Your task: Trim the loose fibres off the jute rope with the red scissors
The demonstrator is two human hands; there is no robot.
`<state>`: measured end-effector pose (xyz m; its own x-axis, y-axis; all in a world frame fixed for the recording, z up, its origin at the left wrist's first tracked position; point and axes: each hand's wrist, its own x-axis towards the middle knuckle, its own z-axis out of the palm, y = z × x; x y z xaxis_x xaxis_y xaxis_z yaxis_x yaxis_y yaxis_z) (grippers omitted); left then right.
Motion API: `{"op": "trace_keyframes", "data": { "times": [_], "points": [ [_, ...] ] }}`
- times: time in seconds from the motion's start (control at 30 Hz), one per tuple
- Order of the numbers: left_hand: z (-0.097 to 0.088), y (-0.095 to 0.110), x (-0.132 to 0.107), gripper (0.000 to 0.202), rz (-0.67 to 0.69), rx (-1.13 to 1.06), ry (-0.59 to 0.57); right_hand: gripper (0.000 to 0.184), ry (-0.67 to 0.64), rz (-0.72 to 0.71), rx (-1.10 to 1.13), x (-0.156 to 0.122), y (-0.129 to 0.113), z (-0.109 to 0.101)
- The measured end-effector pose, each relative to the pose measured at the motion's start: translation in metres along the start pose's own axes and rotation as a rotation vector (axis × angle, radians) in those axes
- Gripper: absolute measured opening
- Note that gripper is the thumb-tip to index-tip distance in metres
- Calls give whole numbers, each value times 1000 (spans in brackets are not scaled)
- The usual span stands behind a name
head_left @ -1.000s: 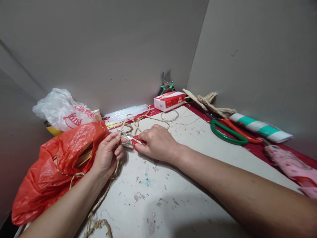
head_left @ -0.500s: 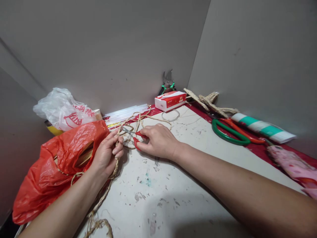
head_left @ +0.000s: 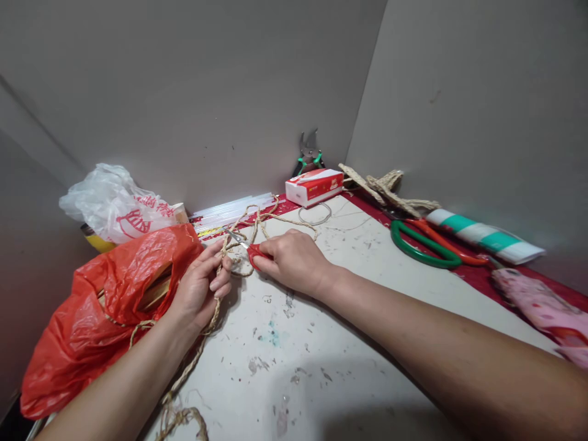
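My left hand (head_left: 201,288) pinches a strand of brown jute twine (head_left: 215,309) that runs from the table's near edge up past the fingers to loops farther back. My right hand (head_left: 290,260) squeezes small red-handled thread snips (head_left: 252,250); their metal blades are pressed together on the twine just right of my left fingertips. Both hands rest low over the white, speckled table (head_left: 321,343).
A red plastic bag (head_left: 110,300) and a white printed bag (head_left: 114,205) lie at the left. At the back stand a red-white box (head_left: 315,185), pliers (head_left: 309,153) and clear sticks (head_left: 234,208). Large green-orange scissors (head_left: 427,245), a green-white roll (head_left: 482,236) and pink cloth (head_left: 537,306) lie at the right.
The snips opened half a second ago around the twine and are now squeezed together on it. My left hand shifted slightly, keeping its pinch on the twine.
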<state>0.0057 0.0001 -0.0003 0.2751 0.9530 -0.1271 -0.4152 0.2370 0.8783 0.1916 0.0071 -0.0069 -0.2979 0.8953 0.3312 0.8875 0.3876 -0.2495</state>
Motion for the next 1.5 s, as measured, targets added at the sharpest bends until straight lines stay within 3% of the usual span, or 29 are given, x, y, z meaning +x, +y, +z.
{"op": "trace_keyframes", "data": {
  "times": [0.1,0.33,0.5,0.6,0.83,1.2,1.5],
  "points": [
    [0,0,0,23,-3,-7,0,34,46,75,50,-1,1,1],
    [-1,0,1,22,6,-15,23,31,61,-49,-17,-2,-3,1],
    [2,0,0,27,7,3,24,34,-11,60,9,-1,-1,0],
    [1,0,0,25,5,0,24,34,38,89,53,-1,1,0],
    [0,2,1,21,24,-47,53,31,73,-106,56,-2,1,3],
    [0,3,2,17,33,-63,50,31,-18,-145,2,-3,0,1],
    [-3,3,1,8,40,-59,13,40,3,-177,-144,-2,-1,-2]
  ]
}}
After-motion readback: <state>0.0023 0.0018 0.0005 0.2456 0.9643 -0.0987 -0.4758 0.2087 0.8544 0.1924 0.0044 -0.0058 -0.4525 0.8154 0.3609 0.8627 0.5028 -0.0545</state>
